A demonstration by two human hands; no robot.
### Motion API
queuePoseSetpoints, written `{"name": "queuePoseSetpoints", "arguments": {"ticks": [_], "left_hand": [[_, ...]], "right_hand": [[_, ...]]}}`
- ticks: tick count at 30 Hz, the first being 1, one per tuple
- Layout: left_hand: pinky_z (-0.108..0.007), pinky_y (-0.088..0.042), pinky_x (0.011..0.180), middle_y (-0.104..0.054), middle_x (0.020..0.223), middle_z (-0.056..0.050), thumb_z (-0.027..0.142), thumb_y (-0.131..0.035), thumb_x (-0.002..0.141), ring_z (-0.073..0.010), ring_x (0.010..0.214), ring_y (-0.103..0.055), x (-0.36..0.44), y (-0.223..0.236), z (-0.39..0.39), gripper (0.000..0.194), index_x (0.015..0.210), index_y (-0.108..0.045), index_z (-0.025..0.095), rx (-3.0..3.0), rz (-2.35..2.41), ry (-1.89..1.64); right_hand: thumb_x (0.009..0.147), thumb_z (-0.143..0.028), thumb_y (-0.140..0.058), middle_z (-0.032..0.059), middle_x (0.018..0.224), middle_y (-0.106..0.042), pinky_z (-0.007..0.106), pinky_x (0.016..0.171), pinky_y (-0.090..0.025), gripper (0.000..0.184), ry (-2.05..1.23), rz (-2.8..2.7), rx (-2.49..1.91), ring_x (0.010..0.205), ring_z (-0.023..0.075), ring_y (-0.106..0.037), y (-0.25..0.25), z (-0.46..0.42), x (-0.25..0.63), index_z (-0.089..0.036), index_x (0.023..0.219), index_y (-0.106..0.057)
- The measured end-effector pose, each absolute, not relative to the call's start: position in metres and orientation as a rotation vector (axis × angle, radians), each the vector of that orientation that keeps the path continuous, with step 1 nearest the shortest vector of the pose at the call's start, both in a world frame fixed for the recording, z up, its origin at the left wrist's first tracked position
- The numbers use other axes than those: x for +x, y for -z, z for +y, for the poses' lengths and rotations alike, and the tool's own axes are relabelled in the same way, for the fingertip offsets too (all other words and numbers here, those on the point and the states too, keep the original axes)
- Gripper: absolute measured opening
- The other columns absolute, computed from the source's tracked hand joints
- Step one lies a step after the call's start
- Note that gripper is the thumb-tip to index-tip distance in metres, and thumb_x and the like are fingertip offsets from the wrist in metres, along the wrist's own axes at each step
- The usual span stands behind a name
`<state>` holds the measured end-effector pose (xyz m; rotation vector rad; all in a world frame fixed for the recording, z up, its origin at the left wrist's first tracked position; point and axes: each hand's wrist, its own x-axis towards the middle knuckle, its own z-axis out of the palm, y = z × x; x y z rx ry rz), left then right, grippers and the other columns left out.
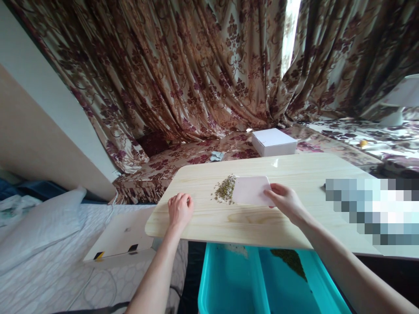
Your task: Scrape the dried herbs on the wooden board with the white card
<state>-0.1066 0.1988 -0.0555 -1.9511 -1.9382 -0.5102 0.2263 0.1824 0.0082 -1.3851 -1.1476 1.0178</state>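
My right hand (285, 201) grips the near right end of a flat white scraper (251, 190), with the thumb on top. Its far edge touches a pile of small green grains mixed with white ones (224, 190) on the pale wooden table (216, 222). My left hand (180, 208) rests on the table left of the pile, its fingers curled in and nothing visible in them. Below the table's near edge is a turquoise bin (260, 279) with two compartments. Some white grains (237, 249) lie in the left one, and green grains (290, 261) in the right one.
A white box (274, 141) stands on the patterned ledge beyond the table, with a small folded cloth (216, 156) to its left. A blurred-out object (376, 211) covers the table's right side. A flat carton (124, 233) lies on the bed at left.
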Motion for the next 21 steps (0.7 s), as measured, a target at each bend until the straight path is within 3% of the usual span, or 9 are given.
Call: {"name": "queuePoseSetpoints", "arguments": {"ticks": [21], "left_hand": [[-0.038,-0.05,0.081,-0.057,0.112,-0.007,0.032,-0.052,0.093,-0.019,0.093,-0.058,-0.11,0.059,0.201,0.023,0.11,-0.057,0.018,-1.965,-1.948,0.525]], "right_hand": [[0.065,-0.026,-0.06,0.0038,0.07,-0.069,0.021,0.042,-0.049,0.012,-0.918,-1.137,-1.445,0.058,0.0148,-0.062,-0.004,0.179,0.256,-0.018,0.073,-0.065]]}}
